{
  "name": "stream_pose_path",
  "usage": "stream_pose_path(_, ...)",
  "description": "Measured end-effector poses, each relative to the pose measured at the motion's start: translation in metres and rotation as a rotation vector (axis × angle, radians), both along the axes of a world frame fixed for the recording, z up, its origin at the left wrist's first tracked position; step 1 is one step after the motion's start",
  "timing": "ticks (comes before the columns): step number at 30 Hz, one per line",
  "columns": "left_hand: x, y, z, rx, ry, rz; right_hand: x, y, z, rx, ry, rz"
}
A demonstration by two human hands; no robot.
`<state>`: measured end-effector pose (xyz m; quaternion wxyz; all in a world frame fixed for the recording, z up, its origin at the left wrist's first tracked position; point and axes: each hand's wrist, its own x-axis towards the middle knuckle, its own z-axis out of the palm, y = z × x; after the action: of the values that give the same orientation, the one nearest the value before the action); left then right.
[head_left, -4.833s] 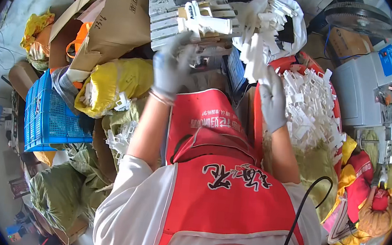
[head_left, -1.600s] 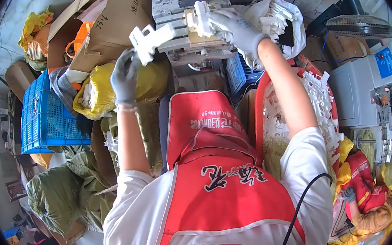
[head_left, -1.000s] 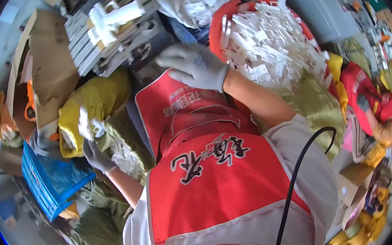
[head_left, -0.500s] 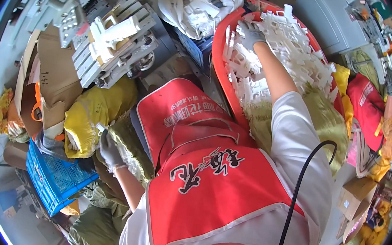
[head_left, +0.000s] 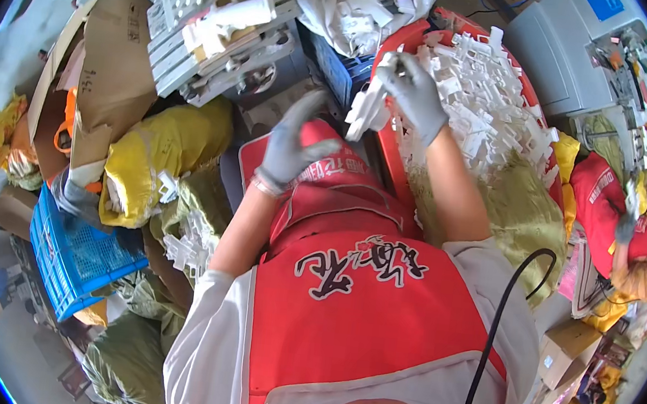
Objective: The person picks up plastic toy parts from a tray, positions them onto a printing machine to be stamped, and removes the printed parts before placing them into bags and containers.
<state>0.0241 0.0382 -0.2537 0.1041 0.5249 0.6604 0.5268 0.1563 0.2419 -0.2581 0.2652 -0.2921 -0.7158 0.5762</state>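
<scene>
My right hand point(head_left: 417, 101), in a grey glove, pinches a white plastic part point(head_left: 366, 112) by its upper end. This part looks gun-shaped and hangs at the left rim of a red tub point(head_left: 393, 156). A heap of similar white plastic parts point(head_left: 484, 100) fills the tub. My gloved left hand point(head_left: 291, 151) is above my lap, thumb and fingers apart, with nothing visible in it. Ahead on the left, a metal fixture point(head_left: 176, 64) carries another white part point(head_left: 240, 16).
Left of me are a yellow sack point(head_left: 167, 150), an open sack of white parts point(head_left: 191, 247), a cardboard box point(head_left: 112, 77) and a blue crate point(head_left: 69, 262). A white bag point(head_left: 320, 4) stands ahead. At the far right another person point(head_left: 604, 200) works. A black cable point(head_left: 489, 338) crosses my right side.
My left hand has moved from beside the sacks to above my lap, leaving a white part there. My right hand has lifted a white part from the heap and come left.
</scene>
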Motion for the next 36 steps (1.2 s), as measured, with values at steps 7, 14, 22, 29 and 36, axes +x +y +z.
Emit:
stream_pose_path(7, 0.002, -0.008, 0.011, 0.064, -0.888, 0.122, -0.006, -0.083, 0.033, 0.875, -0.025, 0.034)
stream_pose_path(14, -0.014, -0.029, 0.043, 0.176, -0.604, 0.068, -0.008, -0.094, 0.012, 0.827, 0.045, 0.224)
stream_pose_path(22, -0.161, -0.030, 0.108, -0.059, 0.619, 0.409, -0.005, -0.032, 0.040, 0.030, 0.242, 0.237)
stream_pose_path(29, -0.177, -0.043, 0.117, 0.040, 0.437, 0.475, -0.081, -0.005, 0.092, 0.340, 0.305, 0.294)
stream_pose_path(36, -0.164, -0.146, 0.061, 0.196, 0.015, 0.708, -0.174, -0.017, 0.105, 1.200, 0.060, 0.513)
